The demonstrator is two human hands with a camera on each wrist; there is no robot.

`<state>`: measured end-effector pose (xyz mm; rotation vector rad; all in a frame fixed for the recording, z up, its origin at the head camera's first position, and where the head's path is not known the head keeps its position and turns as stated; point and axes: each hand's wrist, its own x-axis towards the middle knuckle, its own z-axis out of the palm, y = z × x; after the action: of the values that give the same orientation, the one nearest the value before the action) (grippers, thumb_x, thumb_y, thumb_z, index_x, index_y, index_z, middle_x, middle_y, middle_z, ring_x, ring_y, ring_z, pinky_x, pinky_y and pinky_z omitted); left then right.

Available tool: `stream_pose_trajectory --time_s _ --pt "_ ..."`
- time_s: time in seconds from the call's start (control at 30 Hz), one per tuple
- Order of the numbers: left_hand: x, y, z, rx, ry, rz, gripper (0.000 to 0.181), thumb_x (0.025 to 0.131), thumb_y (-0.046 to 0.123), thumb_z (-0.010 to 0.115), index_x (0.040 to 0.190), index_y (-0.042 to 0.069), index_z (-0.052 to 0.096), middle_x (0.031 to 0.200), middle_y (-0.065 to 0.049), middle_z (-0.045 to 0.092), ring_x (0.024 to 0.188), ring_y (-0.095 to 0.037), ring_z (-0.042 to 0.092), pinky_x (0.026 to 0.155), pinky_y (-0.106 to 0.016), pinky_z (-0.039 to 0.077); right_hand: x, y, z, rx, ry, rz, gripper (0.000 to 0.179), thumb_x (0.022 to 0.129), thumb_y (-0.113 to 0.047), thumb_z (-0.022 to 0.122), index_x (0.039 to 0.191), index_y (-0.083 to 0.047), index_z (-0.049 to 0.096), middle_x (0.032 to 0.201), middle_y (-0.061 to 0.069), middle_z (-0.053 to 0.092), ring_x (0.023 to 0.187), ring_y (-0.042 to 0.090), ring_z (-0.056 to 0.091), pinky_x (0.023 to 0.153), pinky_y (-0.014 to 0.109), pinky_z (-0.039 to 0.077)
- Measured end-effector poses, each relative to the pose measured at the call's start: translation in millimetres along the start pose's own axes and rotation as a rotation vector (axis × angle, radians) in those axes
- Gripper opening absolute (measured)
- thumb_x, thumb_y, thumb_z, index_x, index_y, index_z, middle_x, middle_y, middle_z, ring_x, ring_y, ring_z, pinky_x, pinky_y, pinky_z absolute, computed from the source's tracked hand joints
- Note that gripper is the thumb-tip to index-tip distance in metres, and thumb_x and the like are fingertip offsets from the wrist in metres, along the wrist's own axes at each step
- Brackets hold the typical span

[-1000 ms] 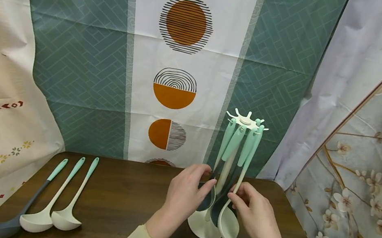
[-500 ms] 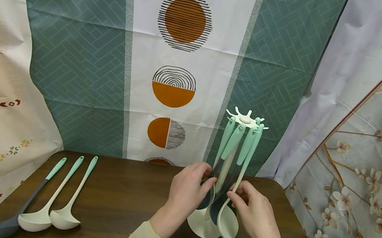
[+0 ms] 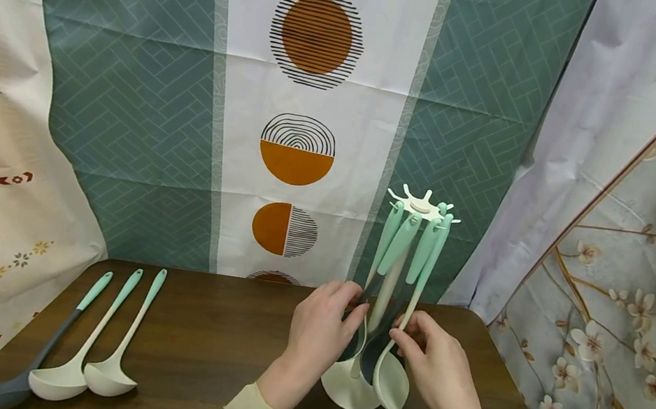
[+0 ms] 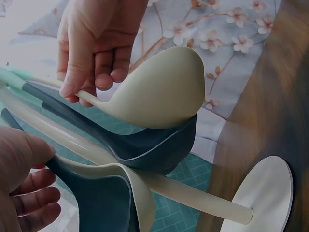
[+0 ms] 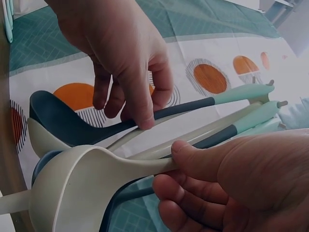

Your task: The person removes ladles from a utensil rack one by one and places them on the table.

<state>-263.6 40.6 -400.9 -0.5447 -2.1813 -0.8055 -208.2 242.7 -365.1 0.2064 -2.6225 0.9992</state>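
On the right of the table stands a cream utensil rack (image 3: 352, 393) with a round base, a post and a pronged top. Several mint-handled ladles hang from it. My right hand (image 3: 435, 355) pinches the shaft of a cream ladle (image 3: 392, 387) between thumb and fingers, just above its bowl. On the rack's left side, my left hand (image 3: 319, 323) pinches the shaft of a dark blue-grey ladle (image 5: 60, 116). Behind that one, partly hidden, a second cream ladle (image 5: 43, 140) nests against it. Another dark ladle (image 4: 159, 145) hangs between the hands, overlapped by the right cream ladle.
At the left of the brown table (image 3: 205, 342) lie a dark ladle (image 3: 49, 340) and two cream ladles, a left one (image 3: 83, 352) and a right one (image 3: 116, 360), side by side with mint handles pointing away. Patterned curtains (image 3: 146, 100) rise behind and on both sides.
Both hands keep their hold on the ladles at the rack, almost still. The head view has shifted very slightly; the ladles on the left lie as before.
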Motion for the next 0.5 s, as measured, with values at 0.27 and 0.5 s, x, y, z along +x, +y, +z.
stream_pose_trajectory --time_s 0.27,0.5 --pt "-2.9 2.7 -8.6 -0.005 -0.007 -0.001 0.015 0.098 0.025 0.088 0.104 0.016 0.077 0.094 0.002 0.074 0.079 -0.016 0.067 0.065 -0.031 0.056 -0.7 -0.6 0.3 -0.006 -0.005 0.001 0.008 0.105 -0.027 0.079 0.107 -0.023 0.073 0.087 -0.009 0.074 0.079 0.010 0.069 0.073 0.034 0.050" --pt "-5.0 4.2 -13.4 -0.008 -0.014 0.004 0.014 0.098 0.023 0.088 0.102 0.016 0.076 0.089 0.004 0.073 0.074 -0.015 0.067 0.062 -0.028 0.054 -0.6 -0.2 1.1 0.003 -0.014 0.006 0.008 0.105 -0.026 0.079 0.108 -0.022 0.072 0.090 -0.012 0.074 0.080 0.009 0.071 0.074 0.035 0.051"
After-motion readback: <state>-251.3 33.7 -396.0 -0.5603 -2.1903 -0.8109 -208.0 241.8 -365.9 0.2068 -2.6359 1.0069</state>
